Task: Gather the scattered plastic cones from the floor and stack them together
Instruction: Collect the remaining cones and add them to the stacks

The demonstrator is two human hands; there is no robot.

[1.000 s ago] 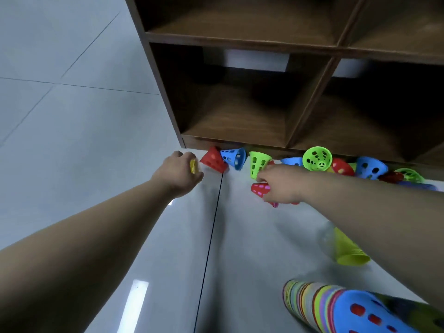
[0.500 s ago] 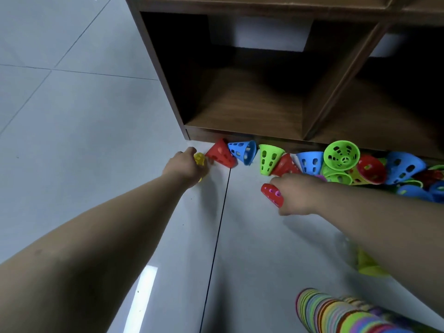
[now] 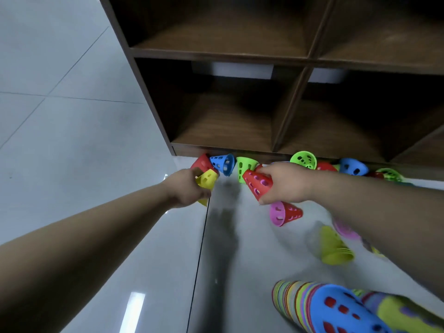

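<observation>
Both loaded, mid-frame: L hand (image 3: 188, 189) fingers clench yellow cone (image 3: 206, 180), R hand (image 3: 287, 185) fingers grip red cone (image 3: 257, 183). Prob. one each to nest quicker.

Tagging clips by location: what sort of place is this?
Probably a playroom or classroom: pale tiled floor, a wooden cubby shelf, and bright perforated plastic cones strewn along its base.

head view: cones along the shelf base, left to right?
red cone → blue cone → green cone → mouth-up green cone → second red cone → second blue cone → far green cone. Skipped: held yellow cone and held red cone, overlapping the row.
</observation>
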